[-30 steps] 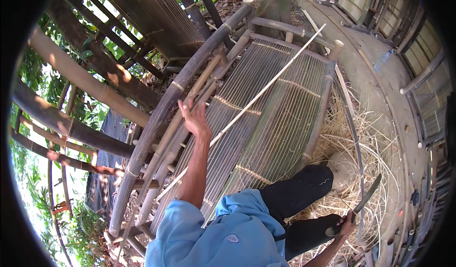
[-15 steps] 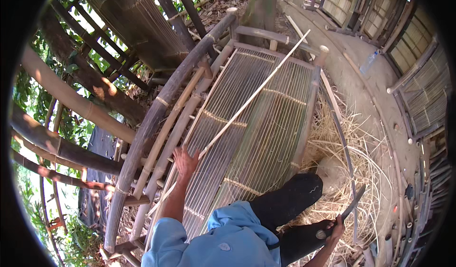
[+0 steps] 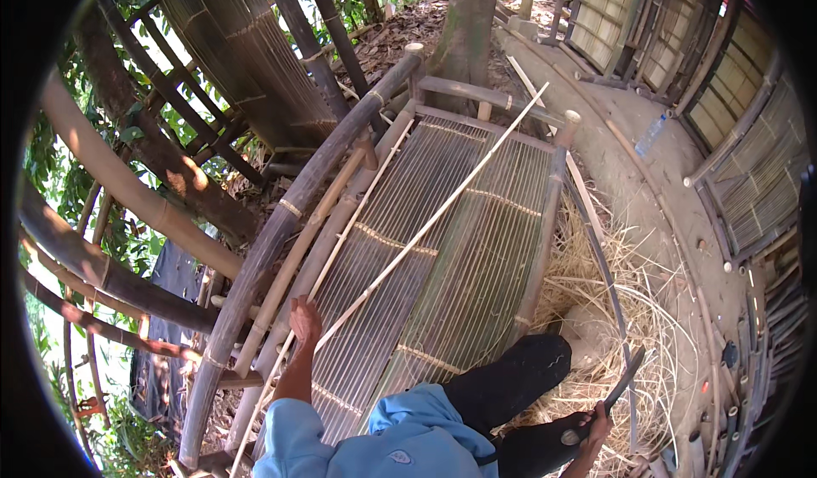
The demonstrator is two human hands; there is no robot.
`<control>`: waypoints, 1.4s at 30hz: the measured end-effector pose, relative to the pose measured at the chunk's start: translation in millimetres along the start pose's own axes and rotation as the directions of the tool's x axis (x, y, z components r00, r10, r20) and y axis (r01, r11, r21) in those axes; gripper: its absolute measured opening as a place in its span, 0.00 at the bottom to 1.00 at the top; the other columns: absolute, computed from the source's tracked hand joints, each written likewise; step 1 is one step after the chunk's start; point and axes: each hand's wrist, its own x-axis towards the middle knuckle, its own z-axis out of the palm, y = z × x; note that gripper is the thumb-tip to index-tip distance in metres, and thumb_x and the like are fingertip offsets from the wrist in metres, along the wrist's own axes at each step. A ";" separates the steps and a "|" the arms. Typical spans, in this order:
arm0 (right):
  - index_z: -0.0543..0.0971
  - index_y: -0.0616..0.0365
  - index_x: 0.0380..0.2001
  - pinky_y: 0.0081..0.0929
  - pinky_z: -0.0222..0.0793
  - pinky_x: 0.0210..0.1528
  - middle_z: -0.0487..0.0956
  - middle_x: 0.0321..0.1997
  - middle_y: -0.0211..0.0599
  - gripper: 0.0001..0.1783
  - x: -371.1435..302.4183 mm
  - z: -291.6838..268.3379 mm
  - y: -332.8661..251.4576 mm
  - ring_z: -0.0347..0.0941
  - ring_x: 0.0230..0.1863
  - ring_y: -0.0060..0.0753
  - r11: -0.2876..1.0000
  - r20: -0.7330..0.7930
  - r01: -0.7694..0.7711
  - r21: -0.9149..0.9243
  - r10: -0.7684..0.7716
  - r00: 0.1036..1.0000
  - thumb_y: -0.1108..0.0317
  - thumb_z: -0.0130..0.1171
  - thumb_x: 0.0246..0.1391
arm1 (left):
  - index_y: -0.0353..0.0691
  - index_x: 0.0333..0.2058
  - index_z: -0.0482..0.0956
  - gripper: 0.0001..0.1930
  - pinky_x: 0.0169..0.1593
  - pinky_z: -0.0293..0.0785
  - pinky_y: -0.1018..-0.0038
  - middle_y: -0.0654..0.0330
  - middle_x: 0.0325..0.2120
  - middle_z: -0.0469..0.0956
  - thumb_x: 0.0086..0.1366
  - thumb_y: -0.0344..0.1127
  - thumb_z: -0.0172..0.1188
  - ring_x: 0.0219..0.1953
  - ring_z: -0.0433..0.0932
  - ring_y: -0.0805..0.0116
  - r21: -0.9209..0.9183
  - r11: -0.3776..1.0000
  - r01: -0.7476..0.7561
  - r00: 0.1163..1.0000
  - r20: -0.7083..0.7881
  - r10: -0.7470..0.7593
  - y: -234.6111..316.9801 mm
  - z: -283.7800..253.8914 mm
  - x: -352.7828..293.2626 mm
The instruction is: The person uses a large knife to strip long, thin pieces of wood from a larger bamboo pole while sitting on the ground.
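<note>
My left hand (image 3: 305, 318) is at the left side of a slatted bamboo bench (image 3: 477, 248). Its fingers look curled in on a thin pale bamboo strip (image 3: 357, 216) that runs along the bench's left edge, though the grip is partly hidden. A second long bamboo strip (image 3: 434, 216) lies diagonally across the slats, its near end by my left wrist. Low on the right, my right hand (image 3: 598, 425) grips a long dark-bladed knife (image 3: 627, 381) by my leg, with the blade pointing up and away to the right.
Pale shavings (image 3: 630, 291) cover the ground right of the bench, with a long dark strip (image 3: 596, 231) across them. A thick bamboo rail (image 3: 281, 214) borders the bench's left. A plastic bottle (image 3: 651, 135) lies on the dirt near woven panels (image 3: 757, 163). A tree trunk (image 3: 468, 36) stands beyond.
My left hand has moved left and nearer me, from spread fingers beside the diagonal strip to curled fingers at the edge strip. My right hand still holds the knife. The view has shifted slightly.
</note>
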 end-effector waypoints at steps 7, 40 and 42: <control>0.70 0.55 0.32 0.21 0.63 0.14 0.68 0.21 0.29 0.13 -4.3 6.6 -5.7 0.65 0.16 0.23 1.000 -0.010 -0.013 -0.012 0.013 1.000 0.60 0.62 0.63 | 0.43 0.40 0.83 0.13 0.36 0.76 0.49 0.46 0.33 0.81 0.70 0.43 0.53 0.32 0.81 0.40 0.034 0.999 -0.029 0.999 0.046 0.028 50.5 -33.7 7.5; 0.71 0.55 0.34 0.21 0.64 0.15 0.70 0.21 0.31 0.14 -7.1 0.0 -8.4 0.66 0.17 0.23 0.999 0.055 0.039 -0.028 -0.037 0.998 0.59 0.64 0.61 | 0.33 0.35 0.85 0.19 0.43 0.76 0.53 0.43 0.28 0.83 0.66 0.46 0.58 0.33 0.82 0.46 -0.067 0.990 0.128 0.973 0.202 -0.112 98.9 3.9 88.4; 0.72 0.54 0.34 0.20 0.63 0.16 0.69 0.22 0.29 0.14 -3.7 1.1 -4.7 0.66 0.17 0.22 0.999 0.080 0.026 -0.032 -0.023 0.997 0.58 0.64 0.61 | 0.36 0.40 0.84 0.17 0.46 0.74 0.51 0.44 0.33 0.82 0.65 0.45 0.59 0.38 0.81 0.45 0.070 0.998 -0.010 0.993 0.117 0.002 83.0 6.0 88.8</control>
